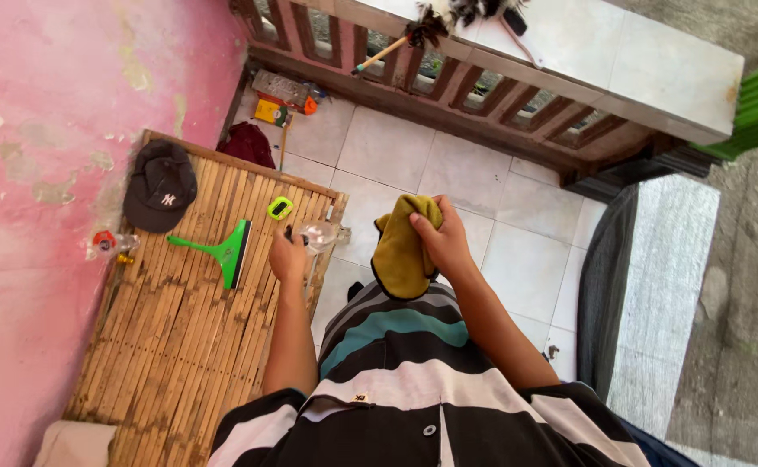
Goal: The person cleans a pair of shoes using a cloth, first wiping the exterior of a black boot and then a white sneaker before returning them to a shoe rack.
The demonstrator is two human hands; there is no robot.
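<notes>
Right hand (pixel 444 242) is gripping the cloth (pixel 402 246) just right of the clear bottle (pixel 317 233) clutched in the left hand (pixel 288 257), so both sit nearly side by side.

The left hand (pixel 287 257) hides most of a clear bottle (pixel 318 233); the feather duster (pixel 435 24) is cut off by the top edge.

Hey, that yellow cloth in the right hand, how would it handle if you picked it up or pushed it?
The yellow cloth is probably floppy: it folds and droops below the right hand pinching its top. It looks light, since a fingertip grip carries it. Pushed on the tiled floor, it would likely bunch up, not roll or tip.
</notes>
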